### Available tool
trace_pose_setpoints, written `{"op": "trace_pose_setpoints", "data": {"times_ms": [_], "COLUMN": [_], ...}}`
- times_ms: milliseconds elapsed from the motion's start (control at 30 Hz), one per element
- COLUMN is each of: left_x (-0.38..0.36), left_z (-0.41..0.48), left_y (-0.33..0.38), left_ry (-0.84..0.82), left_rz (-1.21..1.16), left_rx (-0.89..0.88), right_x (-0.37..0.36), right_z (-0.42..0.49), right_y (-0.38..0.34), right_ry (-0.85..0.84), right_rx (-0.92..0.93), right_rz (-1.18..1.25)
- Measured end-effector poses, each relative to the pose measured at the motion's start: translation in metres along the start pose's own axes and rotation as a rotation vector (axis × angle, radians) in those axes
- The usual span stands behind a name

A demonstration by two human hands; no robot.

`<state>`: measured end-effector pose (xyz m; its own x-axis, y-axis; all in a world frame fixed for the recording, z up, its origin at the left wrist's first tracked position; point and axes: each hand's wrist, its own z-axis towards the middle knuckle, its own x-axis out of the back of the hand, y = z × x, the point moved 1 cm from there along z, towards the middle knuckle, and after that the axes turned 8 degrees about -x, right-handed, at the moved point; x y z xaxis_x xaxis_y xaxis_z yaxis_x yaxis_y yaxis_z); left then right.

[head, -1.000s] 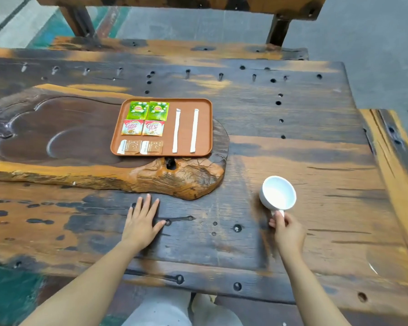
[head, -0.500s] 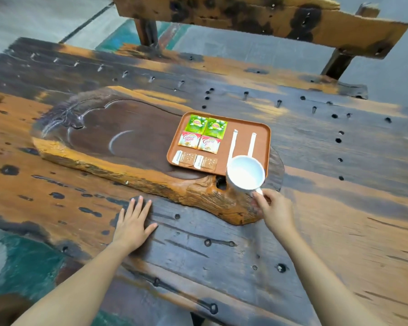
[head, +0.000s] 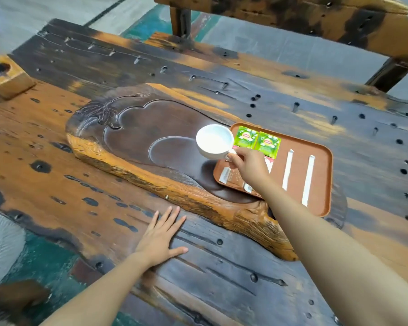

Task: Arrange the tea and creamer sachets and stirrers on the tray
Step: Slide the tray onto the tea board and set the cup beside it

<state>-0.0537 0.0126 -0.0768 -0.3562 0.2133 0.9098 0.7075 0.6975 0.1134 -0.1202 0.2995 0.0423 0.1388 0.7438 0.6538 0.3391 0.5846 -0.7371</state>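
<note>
A brown tray [head: 323, 182] rests on the right end of a carved wooden tea board [head: 137, 135]. Two green tea sachets [head: 257, 141] lie at its far left, with the creamer sachets below them mostly hidden by my arm. Two white stirrers [head: 297, 176] lie side by side on the tray's right half. My right hand [head: 247, 164] holds a white cup [head: 213, 142] by its handle, just above the board at the tray's left edge. My left hand [head: 160, 236] lies flat on the table, fingers spread.
The table [head: 222, 278] is rough dark and orange wood with many holes. A wooden bench [head: 292, 15] stands beyond its far edge. A small wooden block [head: 7, 78] sits at the far left. Teal floor shows at the lower left.
My right hand has carried the cup from the near right of the table up and left, across the tray to its left edge. The view has swung left. My left hand has stayed flat.
</note>
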Motion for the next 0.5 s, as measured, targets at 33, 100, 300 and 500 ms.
{"op": "trace_pose_setpoints", "data": {"times_ms": [33,100,300,500], "left_x": [0.001,-0.002,-0.011,-0.011], "left_z": [0.002,0.003,0.006,0.005], "left_y": [-0.003,-0.006,-0.008,-0.008], "left_ry": [0.004,0.023,0.108,0.115], "left_rz": [-0.011,-0.033,-0.057,-0.059], "left_rx": [-0.017,-0.043,-0.076,-0.077], "right_x": [-0.005,-0.016,-0.043,-0.051], "right_z": [0.009,0.025,0.057,0.067], "right_y": [-0.005,-0.015,-0.025,-0.017], "right_ry": [-0.008,-0.015,-0.066,-0.123], "right_rx": [0.008,0.019,0.005,-0.007], "right_rz": [-0.011,-0.031,-0.042,-0.063]}}
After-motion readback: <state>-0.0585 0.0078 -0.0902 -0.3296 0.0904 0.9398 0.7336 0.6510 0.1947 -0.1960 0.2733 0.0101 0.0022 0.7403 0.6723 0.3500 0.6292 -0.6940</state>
